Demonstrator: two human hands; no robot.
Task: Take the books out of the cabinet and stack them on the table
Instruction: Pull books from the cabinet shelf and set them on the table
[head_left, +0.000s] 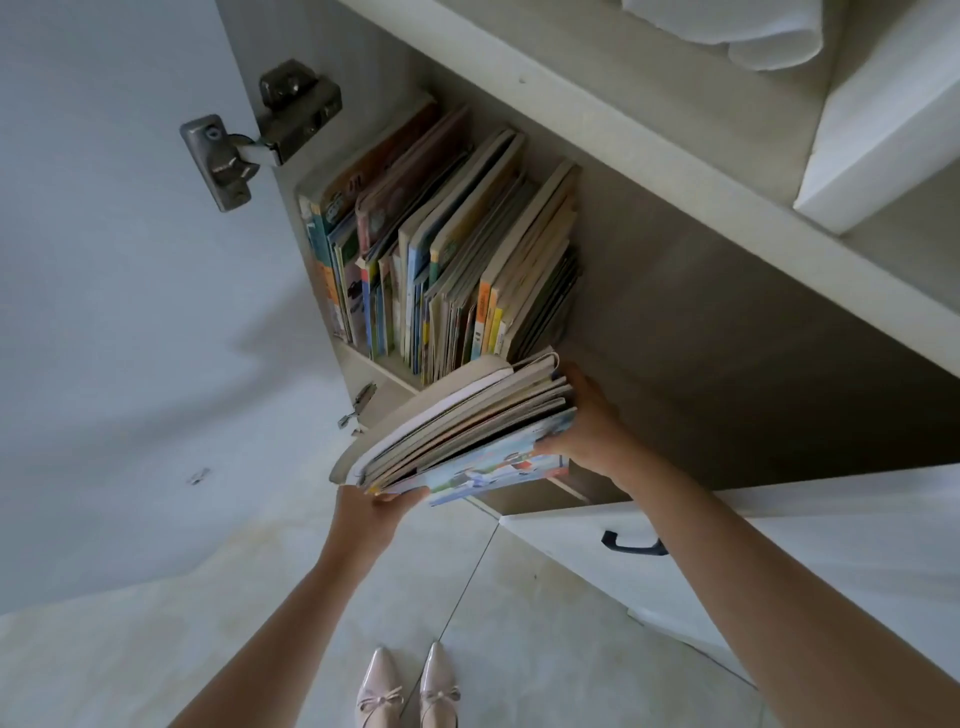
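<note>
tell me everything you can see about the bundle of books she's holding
The bundle of books is a handful of thin paperbacks lying flat and tilted, just outside the open cabinet. The pages look cream; the bottom cover is a colourful cartoon, mostly light blue. The left hand grips its near corner from below, and the right hand clasps the far end.

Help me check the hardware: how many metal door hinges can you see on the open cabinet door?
2. One large hinge sits near the top of the door; a smaller-looking one shows lower down, beside the bundle of books. Others may lie outside the picture.
</note>
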